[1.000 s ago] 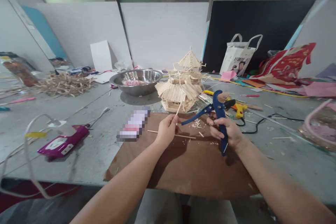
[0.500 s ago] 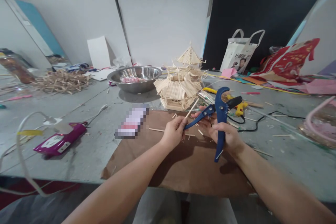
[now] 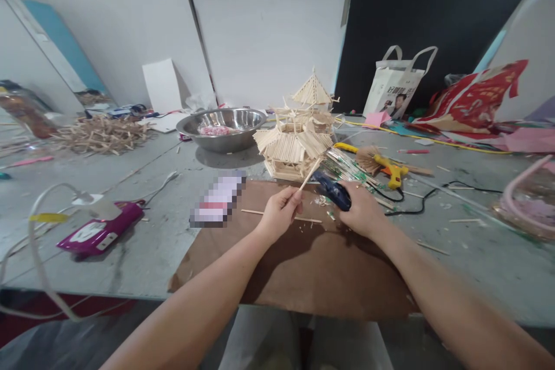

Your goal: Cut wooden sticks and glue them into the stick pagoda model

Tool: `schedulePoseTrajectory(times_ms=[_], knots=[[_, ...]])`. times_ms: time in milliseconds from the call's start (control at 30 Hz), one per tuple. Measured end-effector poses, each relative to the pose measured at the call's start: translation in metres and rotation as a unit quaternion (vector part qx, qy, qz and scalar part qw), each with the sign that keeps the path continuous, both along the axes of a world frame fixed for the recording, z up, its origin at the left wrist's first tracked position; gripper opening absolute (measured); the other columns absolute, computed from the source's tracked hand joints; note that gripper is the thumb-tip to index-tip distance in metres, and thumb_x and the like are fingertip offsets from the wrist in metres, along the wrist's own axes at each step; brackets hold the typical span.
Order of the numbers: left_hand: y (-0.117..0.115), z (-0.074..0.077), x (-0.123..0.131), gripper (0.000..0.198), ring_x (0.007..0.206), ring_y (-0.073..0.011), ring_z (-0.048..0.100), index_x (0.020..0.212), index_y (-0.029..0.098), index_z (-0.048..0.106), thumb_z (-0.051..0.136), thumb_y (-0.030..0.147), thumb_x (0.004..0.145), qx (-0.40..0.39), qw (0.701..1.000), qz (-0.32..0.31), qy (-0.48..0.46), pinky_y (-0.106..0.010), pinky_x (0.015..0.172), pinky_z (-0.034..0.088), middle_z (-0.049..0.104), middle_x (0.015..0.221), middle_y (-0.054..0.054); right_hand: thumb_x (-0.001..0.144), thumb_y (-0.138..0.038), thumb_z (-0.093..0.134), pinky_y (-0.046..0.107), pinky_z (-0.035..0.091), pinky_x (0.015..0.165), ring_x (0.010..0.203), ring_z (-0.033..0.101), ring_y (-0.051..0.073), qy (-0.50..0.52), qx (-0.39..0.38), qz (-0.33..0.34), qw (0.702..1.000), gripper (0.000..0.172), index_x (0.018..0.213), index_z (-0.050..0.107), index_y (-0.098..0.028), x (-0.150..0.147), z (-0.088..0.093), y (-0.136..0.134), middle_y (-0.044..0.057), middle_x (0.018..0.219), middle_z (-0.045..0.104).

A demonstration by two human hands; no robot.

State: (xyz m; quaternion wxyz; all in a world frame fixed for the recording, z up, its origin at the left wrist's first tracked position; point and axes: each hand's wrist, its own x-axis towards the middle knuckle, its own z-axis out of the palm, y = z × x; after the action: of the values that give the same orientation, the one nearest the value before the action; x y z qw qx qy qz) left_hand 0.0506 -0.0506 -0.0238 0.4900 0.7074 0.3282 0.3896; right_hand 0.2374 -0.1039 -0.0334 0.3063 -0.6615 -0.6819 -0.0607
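Note:
Pinched between the thumb and fingers of my left hand (image 3: 281,213) is a thin wooden stick (image 3: 309,174), slanting up and away to the right in front of the stick-built pavilion model (image 3: 291,147). My right hand (image 3: 361,208) grips a blue pipe cutter (image 3: 336,191), smeared by motion. Its head points toward the stick; whether they touch I cannot tell. Another long stick (image 3: 251,212) lies on the brown board (image 3: 325,283), partly behind my left hand. Small offcuts (image 3: 321,201) are scattered between the hands.
A phone with a blurred screen (image 3: 218,199) and a purple power strip (image 3: 102,230) lie to the left. Behind are a steel bowl (image 3: 236,141) and a heap of wood strips (image 3: 104,134). At the right, a yellow glue gun (image 3: 392,172) trails a black cord (image 3: 422,208).
The cutter, earlier held upright with both hands near it, has turned and lowered toward the model, now in my right hand alone. My left hand still holds the stick, shifted slightly left.

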Motion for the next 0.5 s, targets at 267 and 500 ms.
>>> schedulePoseTrajectory(times_ms=[267, 500], knots=[[-0.0014, 0.0026, -0.0005, 0.029, 0.033, -0.0031, 0.033, 0.068, 0.015, 0.046, 0.039, 0.041, 0.078, -0.01, 1.0, -0.023, 0.004, -0.016, 0.033, 0.023, 0.042, 0.048, 0.006, 0.059, -0.024, 0.052, 0.035, 0.038, 0.077, 0.088, 0.049, 0.025, -0.064, -0.059, 0.008, 0.996, 0.049, 0.106, 0.046, -0.013, -0.0029, 0.0051, -0.0033, 0.012, 0.098, 0.055], [-0.0024, -0.0003, 0.0007, 0.034, 0.037, -0.0033, 0.035, 0.059, 0.015, 0.044, 0.039, 0.042, 0.078, 0.009, 0.997, -0.065, 0.031, -0.016, 0.037, 0.026, 0.043, 0.049, 0.005, 0.059, -0.024, 0.053, 0.034, 0.038, 0.077, 0.091, 0.049, 0.023, -0.061, -0.047, 0.035, 0.996, 0.048, 0.106, 0.046, -0.016, -0.0059, 0.0033, -0.0042, 0.01, 0.097, 0.055]])
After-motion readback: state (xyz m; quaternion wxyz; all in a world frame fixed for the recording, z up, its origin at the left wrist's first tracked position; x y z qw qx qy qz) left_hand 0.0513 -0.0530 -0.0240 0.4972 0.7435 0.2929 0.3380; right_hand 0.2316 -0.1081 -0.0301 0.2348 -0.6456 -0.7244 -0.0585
